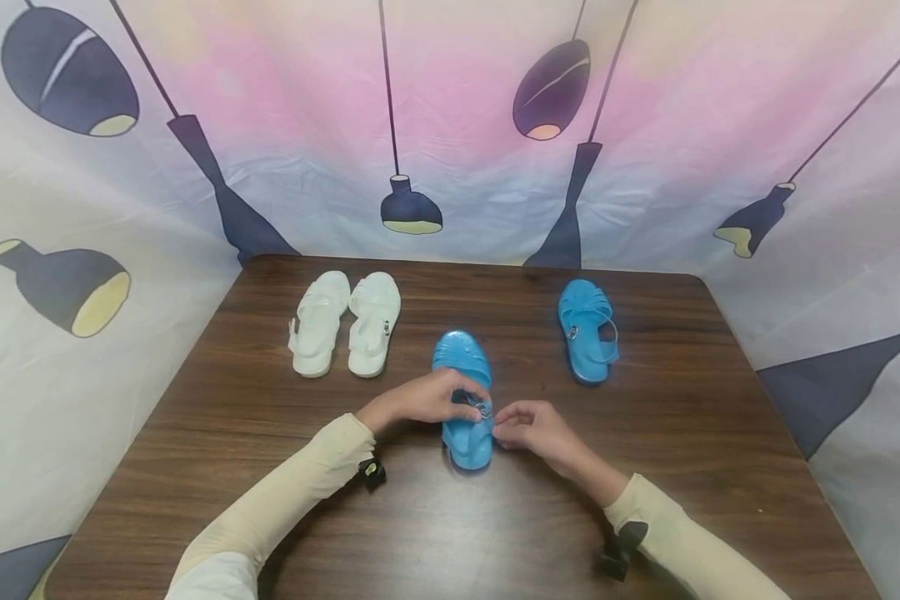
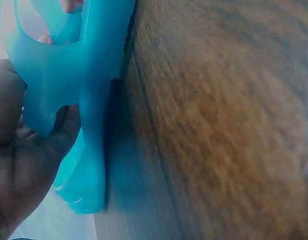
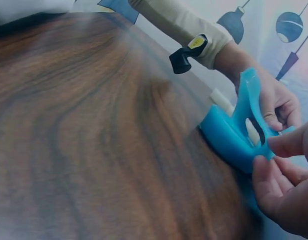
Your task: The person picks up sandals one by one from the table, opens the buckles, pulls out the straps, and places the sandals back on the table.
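A blue jelly sandal [image 1: 461, 358] lies on the brown wooden table, toe pointing away from me. My left hand [image 1: 435, 397] reaches over it from the left, thumb and fingers pinching the strap by the small metal buckle [image 1: 483, 411]. From the right, my right hand [image 1: 537, 433] pinches the strap's side between thumb and fingertips; the right wrist view shows this hand [image 3: 289, 185] at the sandal's edge [image 3: 229, 137]. In the left wrist view, the left hand's fingers [image 2: 69, 125] curl behind the blue strap [image 2: 49, 65]. The strap's tip is hidden by the fingers.
A second blue sandal [image 1: 589, 333] stands at the back right of the table [image 1: 682, 417], its strap looped out to the side. Two white sandals [image 1: 318, 325] sit side by side at the back left. A printed cloth [image 1: 465, 100] hangs behind the table.
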Available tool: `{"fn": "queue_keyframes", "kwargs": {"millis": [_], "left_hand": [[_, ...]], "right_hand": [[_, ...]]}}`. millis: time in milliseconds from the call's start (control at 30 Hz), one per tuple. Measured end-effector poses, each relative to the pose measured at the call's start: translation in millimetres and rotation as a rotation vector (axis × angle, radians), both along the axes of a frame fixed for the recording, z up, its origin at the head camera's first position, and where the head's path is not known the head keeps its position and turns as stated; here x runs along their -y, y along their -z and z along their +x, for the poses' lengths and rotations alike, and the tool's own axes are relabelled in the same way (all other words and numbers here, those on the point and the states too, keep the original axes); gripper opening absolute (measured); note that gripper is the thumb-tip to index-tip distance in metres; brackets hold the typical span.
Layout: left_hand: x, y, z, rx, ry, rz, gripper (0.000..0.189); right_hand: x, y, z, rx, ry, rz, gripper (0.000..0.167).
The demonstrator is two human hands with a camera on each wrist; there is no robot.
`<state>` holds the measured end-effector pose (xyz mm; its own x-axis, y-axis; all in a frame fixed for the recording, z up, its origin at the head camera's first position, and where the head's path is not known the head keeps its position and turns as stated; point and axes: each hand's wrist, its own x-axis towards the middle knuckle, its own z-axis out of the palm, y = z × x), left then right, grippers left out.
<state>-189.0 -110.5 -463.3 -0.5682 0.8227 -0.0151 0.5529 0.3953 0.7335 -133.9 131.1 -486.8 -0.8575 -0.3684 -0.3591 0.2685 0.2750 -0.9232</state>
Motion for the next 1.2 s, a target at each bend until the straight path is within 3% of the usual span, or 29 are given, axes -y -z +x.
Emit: {"fn": "queue_keyframes", "kwargs": {"millis": [267,533,900,1200], "left_hand": [[0.0,1.2,-0.5,0.000,0.001,-0.001,0.029],[-1.9,1.1,0.5,0.005,-0.001,-0.002,0.033],[-0.4,0.8,-0.7,0.016,-0.023,0.025,0.030],[0.0,0.5,0.4,0.024,-0.021,0.019,0.030]], "right_hand": [[2.8,4.6,2.5,0.015,0.050,-0.052,0.026],[4.4,3.8,-1.5,0.106,0.096,-0.112,0.032],[10.4,-8.0,-2.7,-0.163,0.119,0.106,0.031],[7.0,-9.3,0.0,-0.187,0.057,0.083,0.039]]}}
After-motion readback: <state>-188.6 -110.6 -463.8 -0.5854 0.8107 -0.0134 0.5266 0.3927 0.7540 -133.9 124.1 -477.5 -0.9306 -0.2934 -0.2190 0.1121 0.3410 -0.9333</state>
